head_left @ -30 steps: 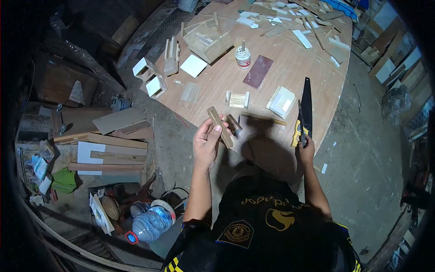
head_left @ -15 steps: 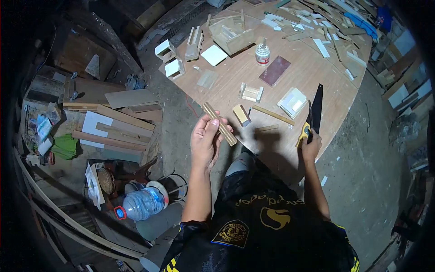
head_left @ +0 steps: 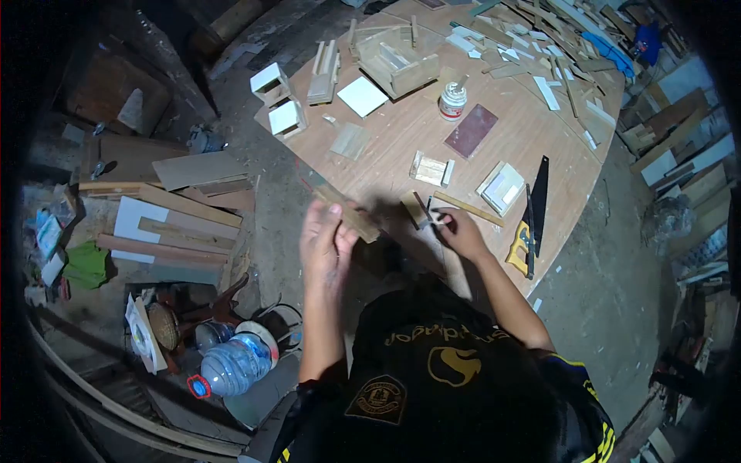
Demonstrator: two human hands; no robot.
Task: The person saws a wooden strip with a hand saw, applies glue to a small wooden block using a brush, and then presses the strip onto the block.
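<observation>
From my end I see the left hand [head_left: 323, 239] pinching the strip [head_left: 349, 216], thumb above and fingers beneath; the strip slants in the air left of the saw [head_left: 540, 204], well apart from it; the hand is slightly blurred. The right hand [head_left: 463, 233] is nearer to the saw, on its left side and apart from it; its fingers are bent and gathered at the near end of the block [head_left: 413, 203], though I cannot tell whether they pinch it or only touch it; the block lies left of the saw, between it and the strip.

The saw rests on the table [head_left: 505, 100], its yellow handle toward the wearer and its dark blade pointing away; just left of the blade I note the white panel [head_left: 503, 187], and the stick [head_left: 467, 209], whose right end comes near the saw; farther left of the saw stands the frame [head_left: 431, 170]. Beyond the saw and to its left I find the plate [head_left: 472, 130], dull red, then the jar [head_left: 453, 103]; the tile [head_left: 363, 96] and the crate [head_left: 417, 76] lie farther left; offcuts [head_left: 546, 92] are scattered beyond the saw's tip; the bottle [head_left: 231, 366] is off the table, far left of the saw.
</observation>
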